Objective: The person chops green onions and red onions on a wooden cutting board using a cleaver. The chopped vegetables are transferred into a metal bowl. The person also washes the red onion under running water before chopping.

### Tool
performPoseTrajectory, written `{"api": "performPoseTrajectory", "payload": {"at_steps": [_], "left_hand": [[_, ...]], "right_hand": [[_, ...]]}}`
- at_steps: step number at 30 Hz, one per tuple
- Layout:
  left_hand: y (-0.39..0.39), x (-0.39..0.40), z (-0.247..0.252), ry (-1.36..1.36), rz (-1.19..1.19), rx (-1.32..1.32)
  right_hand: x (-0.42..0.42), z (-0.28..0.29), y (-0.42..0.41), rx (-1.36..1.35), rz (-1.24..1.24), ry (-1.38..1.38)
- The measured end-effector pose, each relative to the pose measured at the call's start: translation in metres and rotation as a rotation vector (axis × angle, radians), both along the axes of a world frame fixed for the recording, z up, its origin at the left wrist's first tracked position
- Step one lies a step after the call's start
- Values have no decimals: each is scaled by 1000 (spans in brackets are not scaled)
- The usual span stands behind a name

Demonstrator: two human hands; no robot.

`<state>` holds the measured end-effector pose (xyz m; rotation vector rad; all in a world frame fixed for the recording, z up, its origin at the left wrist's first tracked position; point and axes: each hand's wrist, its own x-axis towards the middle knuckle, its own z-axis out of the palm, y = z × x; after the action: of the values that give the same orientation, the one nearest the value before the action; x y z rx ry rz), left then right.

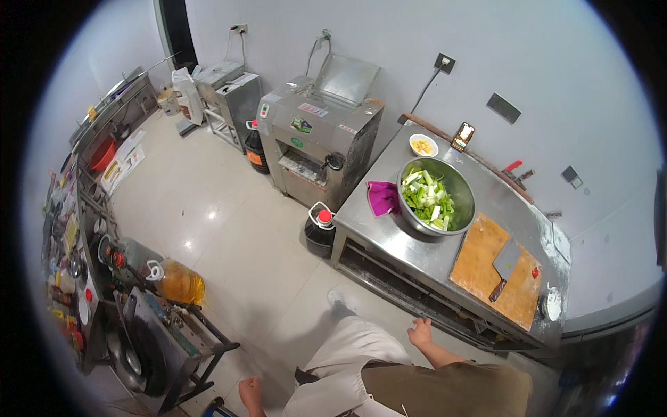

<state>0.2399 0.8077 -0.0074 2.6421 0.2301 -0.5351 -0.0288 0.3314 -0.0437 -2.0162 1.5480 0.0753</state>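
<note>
My right hand (420, 332) hangs in front of the steel table, its fingers loosely bent and holding nothing. Down at the lower edge is my left hand (250, 391), fingers curled, with no object visible in it. On the table (383, 234) stands a steel bowl (466, 200) of cut green onions (430, 198), beside a purple cloth (382, 198). A cleaver (507, 259) lies flat on a wooden cutting board (474, 260). Behind the bowl, a small white dish holds yellow pieces (421, 146), and a lit phone (463, 136) leans near the wall.
A steel dough-rolling machine (307, 125) adjoins the table. Dark jugs with red caps (319, 234) (256, 148) stand on the floor. To the left are a jug of yellow oil (180, 282), a gas cylinder (133, 255), a metal stand (203, 359) and a wok (122, 359).
</note>
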Motion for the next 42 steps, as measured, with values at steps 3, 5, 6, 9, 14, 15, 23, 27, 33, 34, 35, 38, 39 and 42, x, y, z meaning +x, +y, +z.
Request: {"api": "performPoseTrajectory", "payload": {"at_steps": [3,5,6,9,14,15,23,27,33,34,35,38,39,42], "left_hand": [[-21,3,-19,44,-70,15],[-46,13,-24,31,-95,-15],[-59,23,-26,57,-150,6],[-102,54,-4,99,-237,61],[-168,93,41,-2,-133,26],[-178,100,45,28,-141,47],[-196,115,26,218,-136,119],[-207,167,32,273,-218,118],[-182,268,14,230,-298,161],[-175,288,19,173,-298,113],[-171,310,22,119,-299,59],[-162,374,40,-41,-296,-10],[-159,395,46,-69,-310,-22],[-151,455,59,-160,-363,-70]], "right_hand": [[75,55,-50,-449,238,-363],[118,96,-107,-665,301,-393],[137,110,-135,-723,307,-418],[186,128,-221,-867,220,-376],[223,105,-321,-678,225,-57],[221,97,-333,-584,268,75],[266,117,-321,-457,48,237],[302,118,-293,-755,68,74],[381,124,-251,-926,240,-263],[394,129,-237,-893,219,-275],[404,133,-227,-867,199,-283],[429,137,-203,-803,215,-281],[435,136,-193,-737,197,-269],[448,134,-161,-657,102,-345]]}}
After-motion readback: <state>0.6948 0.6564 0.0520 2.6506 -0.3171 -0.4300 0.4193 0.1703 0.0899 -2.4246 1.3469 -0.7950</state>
